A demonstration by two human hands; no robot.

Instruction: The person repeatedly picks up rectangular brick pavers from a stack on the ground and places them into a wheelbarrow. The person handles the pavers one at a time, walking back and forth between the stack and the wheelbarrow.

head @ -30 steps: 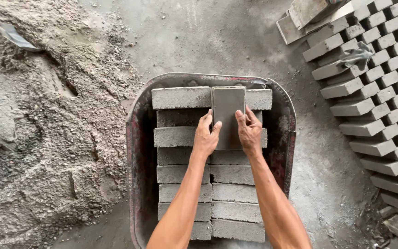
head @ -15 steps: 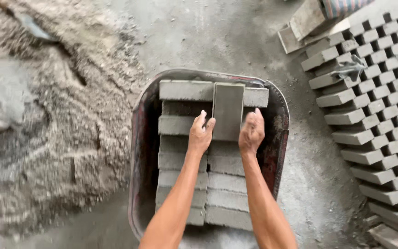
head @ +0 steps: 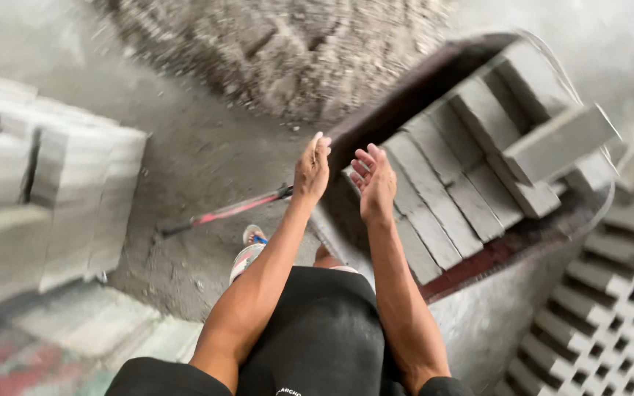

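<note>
The left hand [head: 312, 170] and the right hand [head: 374, 183] are up in the air, side by side, holding nothing. Just right of them is a wheelbarrow [head: 405, 103] with blocks [head: 471, 176] in it. One block [head: 559, 143] lies on top. A sand pile [head: 288, 51] is beyond the hands. A block stack [head: 45, 191] stands far left. A handle [head: 229, 210] lies on the floor, below the left hand.

Sand heap [head: 288, 51], stacked grey blocks [head: 45, 183]; red-handled tool [head: 225, 210]

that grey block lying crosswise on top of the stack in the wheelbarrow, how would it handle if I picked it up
The top block looks like solid concrete, so probably stiff and heavy for its size. Its rough, flat faces should resist slipping and rolling. It overhangs the stacked blocks, so it might tip.
</note>
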